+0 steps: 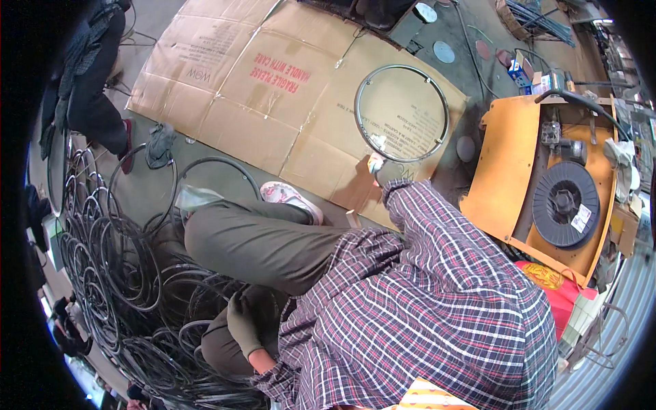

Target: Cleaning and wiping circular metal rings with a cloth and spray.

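A thin metal ring (pixel 357 113) lies flat on the brown cardboard sheet (pixel 260 89) in front of me. My right hand (pixel 388 171), in a dark glove, reaches out of a plaid sleeve to the ring's near edge and pinches a small white object (pixel 374 162) against it. My left hand (pixel 242 320), in an olive glove, rests low by my left thigh beside the pile of dark rings (pixel 116 273). Its fingers lie close together, and its grip is hidden. My bent leg in olive trousers and a pale shoe (pixel 290 196) lie between the two hands.
An orange welding machine with a black wire spool (pixel 564 205) stands at the right, a red item (pixel 560 301) below it. Another person in dark clothes (pixel 89 82) stands at upper left. A grey rag (pixel 160 145) lies on the floor, and small boxes and discs sit at the top right.
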The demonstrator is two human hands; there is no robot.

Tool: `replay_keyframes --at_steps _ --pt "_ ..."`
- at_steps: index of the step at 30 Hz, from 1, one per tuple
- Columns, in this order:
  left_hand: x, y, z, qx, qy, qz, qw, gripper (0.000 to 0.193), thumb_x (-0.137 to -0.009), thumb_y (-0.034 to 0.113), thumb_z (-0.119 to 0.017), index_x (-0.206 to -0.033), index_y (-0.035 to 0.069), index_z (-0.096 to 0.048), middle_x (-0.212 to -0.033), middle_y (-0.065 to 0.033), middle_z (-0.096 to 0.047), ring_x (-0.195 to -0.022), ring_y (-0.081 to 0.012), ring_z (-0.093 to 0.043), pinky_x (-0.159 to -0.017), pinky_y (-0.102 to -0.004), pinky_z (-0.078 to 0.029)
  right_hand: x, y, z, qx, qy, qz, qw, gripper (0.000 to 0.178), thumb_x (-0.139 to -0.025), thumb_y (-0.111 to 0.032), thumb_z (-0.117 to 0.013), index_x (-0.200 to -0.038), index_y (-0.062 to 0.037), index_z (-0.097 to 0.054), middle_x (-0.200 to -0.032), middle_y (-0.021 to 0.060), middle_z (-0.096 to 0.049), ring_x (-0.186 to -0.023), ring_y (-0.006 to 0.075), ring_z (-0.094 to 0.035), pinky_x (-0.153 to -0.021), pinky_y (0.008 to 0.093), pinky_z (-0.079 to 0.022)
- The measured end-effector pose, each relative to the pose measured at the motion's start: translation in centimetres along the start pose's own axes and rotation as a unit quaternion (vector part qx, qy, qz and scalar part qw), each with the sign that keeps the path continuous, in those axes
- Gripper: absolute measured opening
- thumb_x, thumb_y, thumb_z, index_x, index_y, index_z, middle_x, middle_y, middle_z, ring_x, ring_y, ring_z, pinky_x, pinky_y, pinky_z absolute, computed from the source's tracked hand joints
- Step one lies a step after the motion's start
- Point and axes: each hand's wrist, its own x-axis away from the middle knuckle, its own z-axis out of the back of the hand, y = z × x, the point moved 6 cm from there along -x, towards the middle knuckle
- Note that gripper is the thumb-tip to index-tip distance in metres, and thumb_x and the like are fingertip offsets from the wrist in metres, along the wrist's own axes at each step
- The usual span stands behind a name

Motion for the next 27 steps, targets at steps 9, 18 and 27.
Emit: replay_keyframes --at_steps 9,18,27 --pt "2.6 -1.0 0.9 -0.037 0.002 0.057 0.998 0.026 -0.095 0.011 -0.053 -0.117 0.003 -0.063 -0.114 -0.0197 -0.067 -0.104 -0.0369 -0.064 -0.087 -0.0380 -0.049 5.8 -6.4 -8.9 0.609 0.050 0.025 0.791 0.030 -0.087 -0.023 -0.063 -0.114 -0.0094 -0.063 -0.115 0.0191 -0.060 -0.094 0.0334 -0.066 -0.078 0.0461 -0.054" --pt "3.2 -3.0 0.5 -0.051 0.026 0.040 0.998 0.028 -0.098 0.022 -0.051 -0.116 0.004 -0.065 -0.101 -0.0140 -0.067 -0.091 -0.0313 -0.063 -0.081 -0.0394 -0.050 8.9 -11.7 -10.7 0.516 -0.063 0.046 0.853 0.031 -0.100 -0.028 -0.041 -0.120 -0.0062 -0.050 -0.097 0.0230 -0.068 -0.088 0.0398 -0.067 -0.073 0.0496 -0.051" --pt "1.6 -2.7 -0.1 -0.068 -0.010 0.045 0.997 0.029 -0.098 0.021 -0.050 -0.117 0.006 -0.065 -0.111 -0.0155 -0.068 -0.099 -0.0337 -0.064 -0.082 -0.0413 -0.052 4.7 -9.6 -4.2 0.533 0.056 -0.038 0.843 0.032 -0.095 -0.025 -0.049 -0.120 -0.0049 -0.048 -0.105 0.0261 -0.066 -0.100 0.0428 -0.065 -0.083 0.0493 -0.051"
